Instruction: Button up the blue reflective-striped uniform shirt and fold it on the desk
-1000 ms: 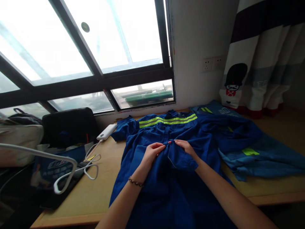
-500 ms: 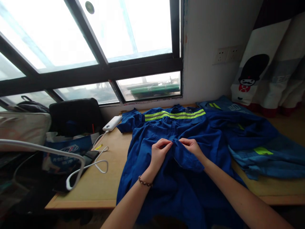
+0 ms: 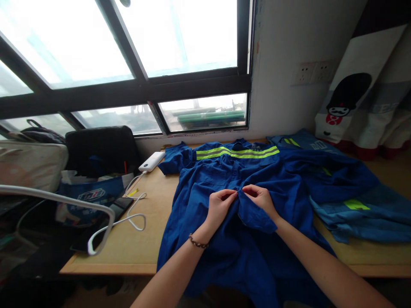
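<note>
A blue work jacket (image 3: 199,201) with a yellow-green reflective stripe across its chest lies spread on the table, its lower part hanging toward me over the front edge. My left hand (image 3: 221,205) pinches the jacket's front edge near the middle, thumb against fingertips. Close beside it, my right hand (image 3: 259,199) pinches the same front opening, and a flap of the cloth folds down below it. The fingertips of both hands almost meet. Any button or fastener between them is too small to make out. A bracelet circles my left wrist.
A second, lighter blue garment (image 3: 372,218) lies on the right of the wooden table (image 3: 128,248). At left are a white power bank (image 3: 152,161) with a looping white cable, a black chair back (image 3: 101,147) and a blue bag (image 3: 91,194). Windows and a curtain (image 3: 353,115) stand behind.
Both hands have shifted slightly to the right in view, still pinching the jacket's front. The cloth flap beneath the right hand hangs a little differently. The camera view has tilted slightly.
</note>
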A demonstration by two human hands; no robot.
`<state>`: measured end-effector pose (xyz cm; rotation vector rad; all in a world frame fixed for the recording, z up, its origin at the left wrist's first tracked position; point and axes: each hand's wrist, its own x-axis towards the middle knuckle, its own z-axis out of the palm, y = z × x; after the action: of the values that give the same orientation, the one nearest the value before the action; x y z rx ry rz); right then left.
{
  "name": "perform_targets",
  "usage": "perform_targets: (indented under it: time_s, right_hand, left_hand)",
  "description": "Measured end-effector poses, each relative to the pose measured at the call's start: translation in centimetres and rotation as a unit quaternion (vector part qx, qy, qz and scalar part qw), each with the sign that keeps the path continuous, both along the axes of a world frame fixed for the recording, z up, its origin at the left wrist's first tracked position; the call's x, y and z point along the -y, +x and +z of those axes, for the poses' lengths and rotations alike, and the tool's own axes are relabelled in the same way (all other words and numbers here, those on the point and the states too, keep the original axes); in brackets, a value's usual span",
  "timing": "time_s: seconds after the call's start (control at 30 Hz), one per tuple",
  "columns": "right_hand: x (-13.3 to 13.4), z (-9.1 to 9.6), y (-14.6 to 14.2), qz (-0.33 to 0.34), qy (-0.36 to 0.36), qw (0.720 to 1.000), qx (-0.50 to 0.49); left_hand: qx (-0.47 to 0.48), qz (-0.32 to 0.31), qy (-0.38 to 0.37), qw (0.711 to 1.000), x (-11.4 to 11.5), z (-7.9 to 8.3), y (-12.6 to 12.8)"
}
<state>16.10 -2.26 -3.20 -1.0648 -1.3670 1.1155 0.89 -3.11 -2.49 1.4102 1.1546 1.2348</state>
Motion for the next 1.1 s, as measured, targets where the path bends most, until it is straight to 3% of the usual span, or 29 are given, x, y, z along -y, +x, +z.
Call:
perform_targets:
  time_s: [0.17,0.27,0.37,0.67,0.87,1.0,1.1]
  right_hand:
    - [0.5,0.1,-0.3,-0.028,0.112,0.984,0.136]
    - [0.8,0.4,-0.6,-0.040,0.139,0.974,0.173]
    - [0.8,0.4,-0.7,-0.048,0.121,0.978,0.166]
    - [-0.3,-1.2,-0.9,0.010,-0.012,1.000,0.004]
    - [-0.2,-1.5,-0.9,0.018,-0.036,0.999,0.004]
    - [-0.2,-1.9,-0.8,0.000,0.003,0.996,0.084]
    - [-0.3,-2.0,-0.8,0.026,-0.015,0.996,0.088]
  left_hand:
    - [0.002,-0.023,-0.013,1.000,0.1,0.2,0.3]
    - [-0.004,-0.014,-0.011,1.000,-0.1,0.0,0.3]
    - [0.026,-0.012,-0.041,0.999,-0.6,-0.6,0.2]
    - [0.214,-0.029,-0.108,0.971,-1.5,-2.1,0.3]
    - [0.149,-0.096,-0.014,0.984,-1.1,-1.3,0.4]
    - [0.117,-0.100,0.006,0.988,-0.7,-1.1,0.6]
    - [0.106,-0.105,0.004,0.989,-0.6,-1.1,0.8]
